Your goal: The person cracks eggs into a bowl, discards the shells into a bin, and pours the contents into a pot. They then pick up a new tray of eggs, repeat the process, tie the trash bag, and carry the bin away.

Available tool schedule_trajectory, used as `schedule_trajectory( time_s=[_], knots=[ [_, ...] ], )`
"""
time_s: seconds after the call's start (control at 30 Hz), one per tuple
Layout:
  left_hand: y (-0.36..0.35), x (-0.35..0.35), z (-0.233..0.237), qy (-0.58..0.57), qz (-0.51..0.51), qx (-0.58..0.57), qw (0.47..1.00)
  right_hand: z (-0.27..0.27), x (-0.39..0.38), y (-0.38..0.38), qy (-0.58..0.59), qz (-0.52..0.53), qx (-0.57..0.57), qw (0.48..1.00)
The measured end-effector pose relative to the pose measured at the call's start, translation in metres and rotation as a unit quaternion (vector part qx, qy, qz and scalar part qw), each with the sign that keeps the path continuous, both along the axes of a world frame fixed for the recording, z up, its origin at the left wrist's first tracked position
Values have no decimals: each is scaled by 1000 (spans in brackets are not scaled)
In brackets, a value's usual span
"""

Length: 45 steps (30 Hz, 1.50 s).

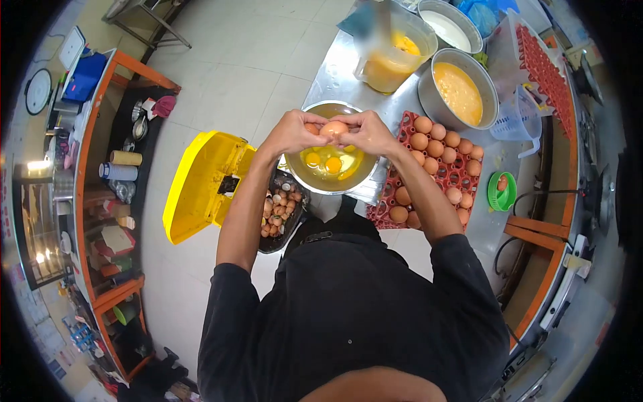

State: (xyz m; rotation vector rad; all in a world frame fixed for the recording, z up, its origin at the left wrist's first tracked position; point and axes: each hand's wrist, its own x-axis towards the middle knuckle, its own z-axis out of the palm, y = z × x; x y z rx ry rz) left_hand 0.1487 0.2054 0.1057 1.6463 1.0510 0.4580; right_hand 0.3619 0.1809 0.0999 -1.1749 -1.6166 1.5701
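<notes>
Both hands meet over a metal bowl (295, 175), which holds clear egg white and several yolks (333, 165). My left hand (295, 132) is closed, with a brown egg (311, 127) partly hidden under its fingers. Between the fingertips of both hands is another brown egg (333, 129), and my right hand (370, 131) closes on it from the right. Just right of the bowl, a red egg tray (445, 179) carries several brown eggs, and my right forearm passes over it.
Below the bowl, a bin (299, 236) full of eggshells stands with its yellow lid (191, 184) raised. A pot of beaten egg (495, 107), a pitcher of yellow liquid (385, 77) and a pan of white contents (447, 30) stand behind. A green basket (497, 199) sits at right.
</notes>
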Motion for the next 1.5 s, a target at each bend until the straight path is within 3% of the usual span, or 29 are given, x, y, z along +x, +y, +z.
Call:
schedule_trajectory(
  time_s=[0.2, 0.4, 0.5, 0.53, 0.6, 0.7, 0.8, 0.9, 1.0, 1.03, 1.1, 1.17, 1.23, 1.27, 1.33, 1.43, 1.5],
  knots=[
    [5, 10, 2, 92, -8, -1, 996, -16, 7, 9, -39, 14, 43, 998],
    [11, -2, -10, 34, 4, -35, 999, -33, 16, 12, 67, -2, 7, 998],
    [15, -7, -9, 52, -21, -31, 998, -27, 18, 9, 60, 21, 53, 997],
    [14, -6, -2, 108, -25, -4, 994, -15, 18, 8, -75, 41, 160, 983],
    [12, -5, 12, 216, -32, 50, 975, 11, 21, 8, -334, 80, 356, 869],
    [5, -10, 11, 230, 25, 87, 969, 21, 13, 9, -482, 68, 327, 810],
    [-8, -21, 5, -18, 144, -75, 987, 35, 9, 10, -308, 32, 326, 893],
    [-33, -43, -6, -172, 146, -183, 957, 18, -27, -3, -113, 13, 344, 932],
    [-72, -71, -18, -214, 176, -194, 941, 7, -65, -27, -19, 54, 281, 958],
    [-88, -82, -23, -244, 201, -179, 932, 11, -64, -36, -62, 15, 321, 945],
    [-120, -110, -20, -139, 269, -154, 941, 22, -56, -47, -147, -64, 396, 904],
    [-155, -139, -29, -10, 380, -184, 907, -2, -14, -55, -248, -207, 290, 901],
    [-181, -158, -53, 44, 444, -215, 869, -6, 20, -56, -386, -239, 87, 887],
    [-193, -165, -67, 76, 473, -232, 847, -16, 28, -57, -348, -213, 23, 913],
    [-203, -172, -111, 115, 456, -199, 860, -45, 38, -47, -261, -165, -99, 946],
    [-214, -174, -157, 192, 415, -236, 858, -67, 35, -47, -50, -181, -187, 964],
    [-214, -172, -178, 224, 387, -283, 849, -72, 38, -51, -75, -179, -215, 957]
  ],
)
